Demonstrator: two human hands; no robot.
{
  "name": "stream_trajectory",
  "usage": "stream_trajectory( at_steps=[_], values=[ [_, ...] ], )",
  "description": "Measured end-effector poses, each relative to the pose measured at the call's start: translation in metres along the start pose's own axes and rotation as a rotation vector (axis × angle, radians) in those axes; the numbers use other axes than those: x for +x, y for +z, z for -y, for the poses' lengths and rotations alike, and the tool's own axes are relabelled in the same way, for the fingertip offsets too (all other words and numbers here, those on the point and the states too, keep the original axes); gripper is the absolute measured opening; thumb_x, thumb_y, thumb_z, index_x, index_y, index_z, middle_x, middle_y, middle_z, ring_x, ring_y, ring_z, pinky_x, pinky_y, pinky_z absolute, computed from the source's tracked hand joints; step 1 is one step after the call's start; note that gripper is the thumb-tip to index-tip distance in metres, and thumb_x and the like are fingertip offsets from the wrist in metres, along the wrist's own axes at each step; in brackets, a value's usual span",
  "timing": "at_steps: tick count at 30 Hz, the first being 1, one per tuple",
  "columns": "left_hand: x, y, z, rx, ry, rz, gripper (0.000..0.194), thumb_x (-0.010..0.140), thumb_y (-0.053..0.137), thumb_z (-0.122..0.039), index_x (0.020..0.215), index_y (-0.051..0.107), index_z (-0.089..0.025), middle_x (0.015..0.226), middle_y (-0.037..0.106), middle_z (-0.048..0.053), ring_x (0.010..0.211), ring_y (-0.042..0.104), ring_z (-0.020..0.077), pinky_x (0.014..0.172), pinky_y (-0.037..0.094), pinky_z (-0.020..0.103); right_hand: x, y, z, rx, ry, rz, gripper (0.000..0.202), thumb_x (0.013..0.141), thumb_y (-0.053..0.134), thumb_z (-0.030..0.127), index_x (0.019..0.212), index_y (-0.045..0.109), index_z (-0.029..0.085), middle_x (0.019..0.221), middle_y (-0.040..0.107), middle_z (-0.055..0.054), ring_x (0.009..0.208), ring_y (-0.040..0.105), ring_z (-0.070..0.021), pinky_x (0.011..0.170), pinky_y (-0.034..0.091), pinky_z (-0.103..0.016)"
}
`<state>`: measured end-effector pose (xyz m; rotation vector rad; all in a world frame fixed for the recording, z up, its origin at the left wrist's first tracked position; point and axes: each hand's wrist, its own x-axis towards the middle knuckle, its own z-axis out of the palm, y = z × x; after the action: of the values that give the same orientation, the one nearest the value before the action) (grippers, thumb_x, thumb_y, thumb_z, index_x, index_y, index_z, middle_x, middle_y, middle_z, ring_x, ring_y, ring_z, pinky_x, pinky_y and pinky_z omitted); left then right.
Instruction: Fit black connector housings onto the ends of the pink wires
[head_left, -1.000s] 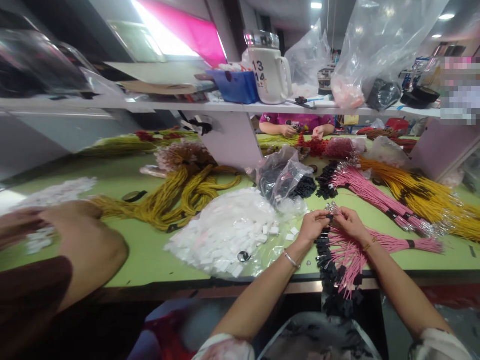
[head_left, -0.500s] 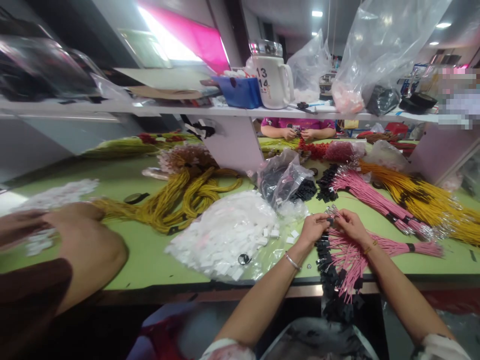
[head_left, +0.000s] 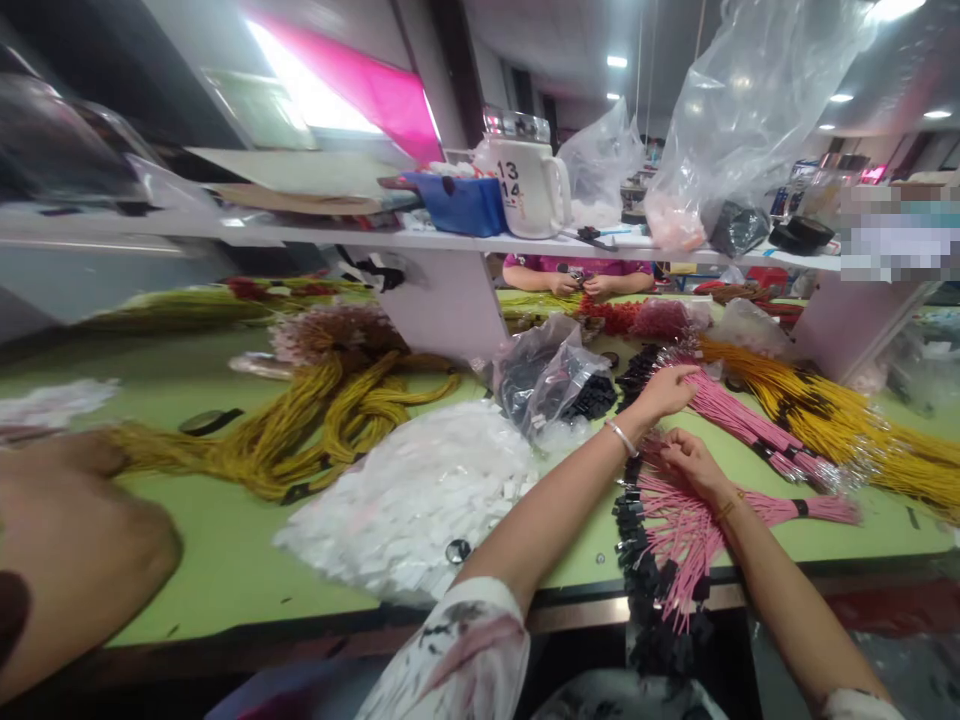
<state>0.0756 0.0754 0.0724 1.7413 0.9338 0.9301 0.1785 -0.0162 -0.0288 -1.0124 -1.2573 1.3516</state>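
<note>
My left hand [head_left: 666, 392] reaches forward over the near end of a bundle of pink wires [head_left: 739, 420]. Its fingers are stretched out and slightly apart at the wires, with nothing visibly gripped. Closer to me, my right hand [head_left: 694, 462] pinches the end of a pink wire above a second, fanned-out pink bundle [head_left: 679, 535]. The exact wire end between its fingertips is too small to make out. Black connectors [head_left: 634, 540] line the left side of that fan and hang over the table edge.
A bag of white connectors [head_left: 405, 500] lies left of my arms, with yellow wires [head_left: 247, 455] behind it. Orange-yellow wires [head_left: 840, 420] spread right. A shelf [head_left: 420, 240] bearing a white mug [head_left: 529, 185] crosses above. A co-worker's arm [head_left: 75, 550] is at left; another person [head_left: 577, 275] sits opposite.
My left hand has parted from the right and moved forward to the pink wire bundle. The right hand stays over the fanned wires. The view has shifted slightly.
</note>
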Motion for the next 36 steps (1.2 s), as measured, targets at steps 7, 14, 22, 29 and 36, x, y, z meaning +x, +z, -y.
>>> stream_trajectory(
  at_steps=[7, 14, 22, 29, 36],
  values=[
    [-0.006, -0.041, 0.071, 0.221, -0.231, -0.287, 0.031, 0.081, 0.056, -0.009, 0.105, 0.076, -0.011, 0.100, 0.075, 0.011, 0.086, 0.065, 0.0176, 0.081, 0.049, 0.026, -0.002, 0.002, 0.007, -0.023, 0.004, 0.027, 0.036, 0.077, 0.073, 0.049, 0.079, 0.051, 0.021, 0.059, 0.043, 0.007, 0.050, 0.032, -0.0088, 0.050, 0.023, -0.024],
    [-0.025, -0.044, 0.118, 0.565, -0.279, -0.203, 0.027, 0.080, 0.062, -0.012, 0.104, 0.076, -0.013, 0.110, 0.070, 0.016, 0.102, 0.064, 0.0254, 0.092, 0.045, 0.032, 0.001, 0.002, 0.005, -0.089, 0.004, -0.006, 0.039, 0.077, 0.072, 0.053, 0.078, 0.050, 0.021, 0.060, 0.044, 0.006, 0.052, 0.035, -0.0096, 0.051, 0.024, -0.024],
    [-0.030, -0.035, 0.129, 0.852, -0.143, -0.111, 0.025, 0.088, 0.052, -0.015, 0.107, 0.067, -0.017, 0.106, 0.063, 0.013, 0.100, 0.060, 0.0245, 0.086, 0.043, 0.033, -0.003, 0.006, 0.014, -0.096, 0.005, -0.036, 0.040, 0.076, 0.072, 0.050, 0.072, 0.044, 0.021, 0.058, 0.038, 0.008, 0.051, 0.030, -0.0083, 0.050, 0.022, -0.024],
    [-0.043, -0.037, 0.125, 0.809, -0.114, -0.089, 0.043, 0.079, 0.053, -0.001, 0.120, 0.056, -0.015, 0.112, 0.059, 0.014, 0.102, 0.057, 0.0236, 0.090, 0.042, 0.033, -0.004, 0.003, 0.012, -0.074, 0.009, -0.076, 0.036, 0.075, 0.074, 0.048, 0.076, 0.052, 0.020, 0.063, 0.047, 0.005, 0.053, 0.038, -0.0096, 0.052, 0.031, -0.024],
    [-0.053, -0.043, 0.128, 0.702, -0.139, -0.110, 0.028, 0.076, 0.053, -0.001, 0.096, 0.068, -0.013, 0.103, 0.061, 0.012, 0.095, 0.059, 0.0204, 0.087, 0.044, 0.030, -0.002, 0.002, 0.007, -0.090, -0.014, -0.080, 0.037, 0.075, 0.073, 0.047, 0.070, 0.049, 0.020, 0.059, 0.042, 0.006, 0.052, 0.033, -0.0088, 0.050, 0.023, -0.024]
  ],
)
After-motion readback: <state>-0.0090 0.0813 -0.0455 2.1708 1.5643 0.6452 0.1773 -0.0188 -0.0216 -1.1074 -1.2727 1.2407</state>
